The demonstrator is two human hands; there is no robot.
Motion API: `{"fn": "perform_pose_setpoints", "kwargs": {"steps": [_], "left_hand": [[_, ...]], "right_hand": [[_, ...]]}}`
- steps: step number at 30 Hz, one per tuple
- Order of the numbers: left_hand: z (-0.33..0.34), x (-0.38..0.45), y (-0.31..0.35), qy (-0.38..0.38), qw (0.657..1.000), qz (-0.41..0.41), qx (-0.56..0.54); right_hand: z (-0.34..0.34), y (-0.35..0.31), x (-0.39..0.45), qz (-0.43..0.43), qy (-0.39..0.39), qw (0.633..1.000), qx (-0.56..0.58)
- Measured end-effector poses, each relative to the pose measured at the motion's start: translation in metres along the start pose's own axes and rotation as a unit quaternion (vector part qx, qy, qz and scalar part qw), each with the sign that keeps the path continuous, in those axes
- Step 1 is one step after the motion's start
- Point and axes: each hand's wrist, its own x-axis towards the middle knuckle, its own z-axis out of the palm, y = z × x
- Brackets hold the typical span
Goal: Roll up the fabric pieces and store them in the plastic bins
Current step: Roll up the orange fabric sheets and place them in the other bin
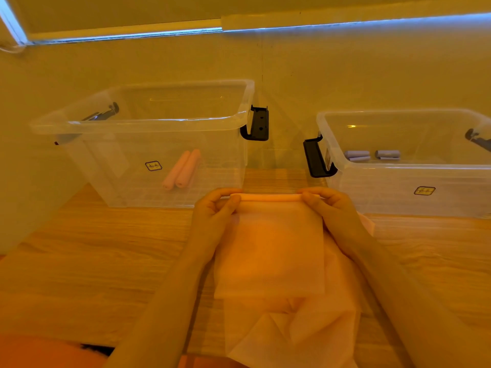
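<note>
Both hands, left (212,208) and right (332,205), pinch the pink fabric's (268,251) rolled edge; uneven pressure may skew or loosen the roll.

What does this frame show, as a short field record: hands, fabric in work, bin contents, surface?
left hand: pinches the rolled far edge of the pink fabric sheet
right hand: pinches the same edge
roll progress: just begun, most of the sheet flat
left bin: two pink rolls
right bin: purple rolls
surface: wooden table, more pink fabric underneath
</note>
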Motion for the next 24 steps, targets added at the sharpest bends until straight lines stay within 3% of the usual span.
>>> {"fn": "perform_pose_setpoints", "kwargs": {"steps": [13,19,24], "left_hand": [[-0.0002,0.0005,0.0012,-0.023,0.998,-0.027,-0.044],[-0.0020,0.0032,0.0031,-0.074,0.970,-0.095,-0.209],[-0.0029,0.0049,0.0020,-0.093,0.957,-0.104,-0.255]], "right_hand": [[-0.0044,0.0006,0.0041,0.035,-0.014,0.999,0.022],[-0.0019,0.0020,0.0038,0.043,-0.001,0.998,0.035],[-0.0011,0.0023,0.0037,0.044,-0.011,0.999,0.025]]}}
